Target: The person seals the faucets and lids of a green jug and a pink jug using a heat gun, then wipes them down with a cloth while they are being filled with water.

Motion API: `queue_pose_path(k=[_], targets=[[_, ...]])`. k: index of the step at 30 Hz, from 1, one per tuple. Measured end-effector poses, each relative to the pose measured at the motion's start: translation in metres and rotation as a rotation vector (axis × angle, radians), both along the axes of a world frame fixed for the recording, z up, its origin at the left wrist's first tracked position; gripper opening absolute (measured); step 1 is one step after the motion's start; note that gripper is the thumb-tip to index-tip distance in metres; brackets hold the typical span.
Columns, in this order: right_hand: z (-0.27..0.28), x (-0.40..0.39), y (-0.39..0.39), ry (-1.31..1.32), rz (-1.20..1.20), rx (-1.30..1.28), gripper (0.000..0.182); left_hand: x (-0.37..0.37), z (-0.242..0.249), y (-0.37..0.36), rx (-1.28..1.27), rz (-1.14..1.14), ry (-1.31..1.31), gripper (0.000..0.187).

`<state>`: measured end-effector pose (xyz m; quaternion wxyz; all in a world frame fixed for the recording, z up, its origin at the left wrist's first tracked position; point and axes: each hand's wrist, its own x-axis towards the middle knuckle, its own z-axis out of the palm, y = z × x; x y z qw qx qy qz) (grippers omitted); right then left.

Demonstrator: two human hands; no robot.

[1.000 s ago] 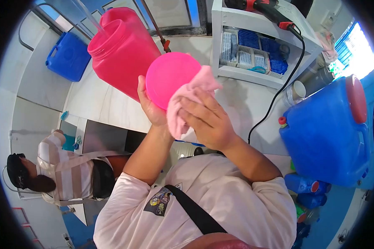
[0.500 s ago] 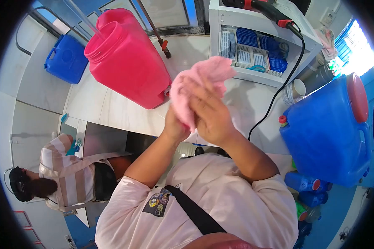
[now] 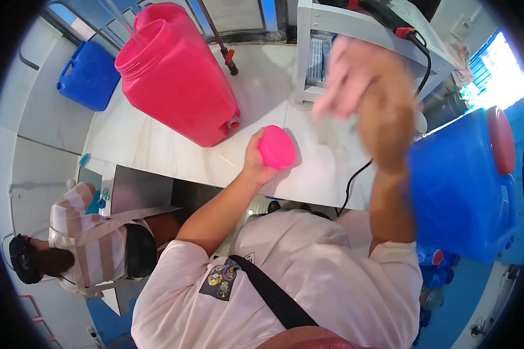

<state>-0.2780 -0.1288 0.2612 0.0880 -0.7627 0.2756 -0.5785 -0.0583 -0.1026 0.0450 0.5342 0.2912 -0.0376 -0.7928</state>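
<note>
My left hand [image 3: 254, 161] holds a round bright pink screw cap [image 3: 278, 148] over the counter, fingers curled round its left side. Smeared by motion, my right hand [image 3: 387, 113] is raised at the right in front of the white shelf, gripping a pink cloth [image 3: 353, 72]. To the left of the cap stands a large pink water jug [image 3: 180, 96], its wide mouth uncovered and a small spout low on its side. A clear tube [image 3: 122, 22] reaches into that mouth.
White tiled counter [image 3: 157, 142] runs beneath my hands. The white shelf [image 3: 305, 58] holds a corded tool [image 3: 384, 17]. A big blue jug [image 3: 460, 186] stands at the right, a smaller blue container [image 3: 87, 75] at the far left. Another person [image 3: 93, 238] is at lower left.
My hands have separated. The right hand has swung up and right with the cloth, while the pink cap now shows uncovered in my left hand.
</note>
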Motion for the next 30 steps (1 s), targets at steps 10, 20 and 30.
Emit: queue_pose_path(k=[10,20,30], targets=[[0.113,-0.134,-0.187,0.296,-0.798,0.116,0.030,-0.017,-0.029,-0.027,-0.027,0.134,-0.395,0.051],[0.089,-0.147,-0.189,0.398,-0.768,0.174,0.045,0.131,0.101,0.026,-1.089,0.800,-1.446,0.035],[0.056,0.110,-0.117,0.332,-0.170,-0.109,0.028,0.277,0.278,-0.148,-1.305,0.584,-2.382,0.038]])
